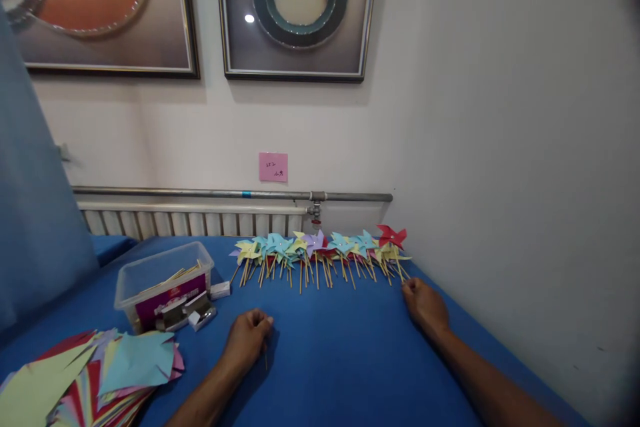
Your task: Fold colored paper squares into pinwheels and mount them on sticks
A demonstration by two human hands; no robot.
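Two framed pictures point(297, 10) high on the far wall, a radiator point(190, 221) and a grey pipe point(230, 195) beneath them, a pink note point(273, 167) stuck between. Below, one blue desk point(340, 360) filling the near half of the scene. Across its far edge, against the wall, a long row of paper pinwheels point(320, 250) in yellow, blue, purple and red, sticks pointing near. At the near left corner, a fanned stack of coloured paper sheets point(95, 373). Just beyond that, a clear plastic box point(163, 280) with thin sticks inside, and a small stapler-like metal item point(193, 312) lying at its near side, hard to make out.

Right hand point(425, 305) resting on the desk at the right end of the row, fingers curled, fingertips touching or nearly touching the last pinwheel sticks. Left hand point(247, 337) resting mid-desk, loosely fisted, pinching one thin wooden stick point(265, 359) that points toward the near edge.
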